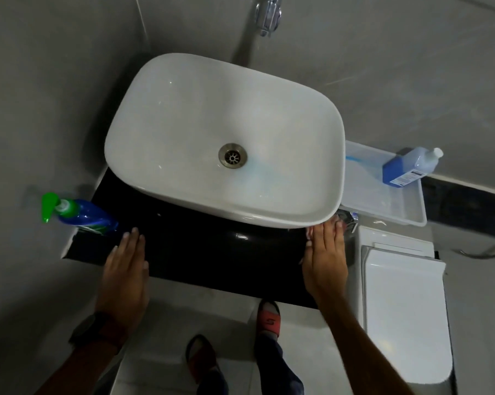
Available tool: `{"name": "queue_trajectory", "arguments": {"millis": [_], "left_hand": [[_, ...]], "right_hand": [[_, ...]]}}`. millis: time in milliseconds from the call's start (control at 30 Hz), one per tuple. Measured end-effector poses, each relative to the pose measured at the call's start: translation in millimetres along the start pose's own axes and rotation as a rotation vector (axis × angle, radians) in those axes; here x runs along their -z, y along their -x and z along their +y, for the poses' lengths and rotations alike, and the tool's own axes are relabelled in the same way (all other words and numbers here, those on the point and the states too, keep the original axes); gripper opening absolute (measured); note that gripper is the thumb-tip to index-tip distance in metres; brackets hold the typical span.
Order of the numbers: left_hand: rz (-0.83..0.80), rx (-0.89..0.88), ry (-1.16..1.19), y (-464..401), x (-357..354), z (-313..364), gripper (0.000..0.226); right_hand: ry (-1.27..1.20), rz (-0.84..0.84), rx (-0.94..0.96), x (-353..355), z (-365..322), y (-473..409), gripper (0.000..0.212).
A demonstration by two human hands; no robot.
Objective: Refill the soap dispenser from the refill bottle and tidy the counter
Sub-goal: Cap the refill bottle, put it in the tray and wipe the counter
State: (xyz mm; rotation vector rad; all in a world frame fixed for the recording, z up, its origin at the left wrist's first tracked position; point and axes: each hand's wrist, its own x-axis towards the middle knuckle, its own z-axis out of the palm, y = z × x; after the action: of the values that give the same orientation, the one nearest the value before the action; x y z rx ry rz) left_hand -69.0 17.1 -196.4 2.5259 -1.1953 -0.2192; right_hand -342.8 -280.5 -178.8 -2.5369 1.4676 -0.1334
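Note:
A blue soap dispenser (82, 213) with a green pump stands at the far left end of the black counter (212, 252). The blue refill bottle (408, 166) with a white cap stands in a clear plastic tray (405, 209) to the right of the white basin (226, 138). My left hand (126, 269) lies flat on the counter, fingers together, just right of the dispenser and holding nothing. My right hand (324, 258) lies flat at the counter's right end, its fingertips under the basin's front rim, also with nothing in it.
A chrome tap (269, 12) juts from the grey wall above the basin. A white toilet (405, 303) with its lid down stands right of the counter. My feet in sandals (269, 317) show on the tiled floor below.

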Motion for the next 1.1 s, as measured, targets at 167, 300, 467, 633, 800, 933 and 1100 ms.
{"name": "queue_trajectory", "arguments": {"millis": [167, 300, 467, 633, 800, 933, 1100], "left_hand": [[-0.002, 0.022, 0.016, 1, 3, 5, 0.055], [-0.028, 0.033, -0.007, 1, 5, 4, 0.056], [-0.055, 0.051, -0.002, -2, 3, -3, 0.061], [-0.028, 0.047, 0.028, -2, 4, -1, 0.069], [-0.013, 0.007, -0.029, 3, 1, 0, 0.06], [0.013, -0.011, -0.027, 4, 2, -1, 0.057], [0.023, -0.013, -0.044, 4, 3, 2, 0.056]], "right_hand": [[-0.056, -0.046, 0.105, -22, -75, 65, 0.06], [-0.12, -0.105, 0.292, -44, -173, 96, 0.065], [-0.201, -0.148, 0.468, -61, -270, 64, 0.06], [-0.184, -0.132, 0.52, -71, -289, 39, 0.057], [-0.189, -0.116, 0.485, -60, -251, 46, 0.072], [-0.151, -0.095, 0.262, -41, -162, 51, 0.071], [0.007, -0.037, 0.125, -17, -38, 33, 0.059]]}}
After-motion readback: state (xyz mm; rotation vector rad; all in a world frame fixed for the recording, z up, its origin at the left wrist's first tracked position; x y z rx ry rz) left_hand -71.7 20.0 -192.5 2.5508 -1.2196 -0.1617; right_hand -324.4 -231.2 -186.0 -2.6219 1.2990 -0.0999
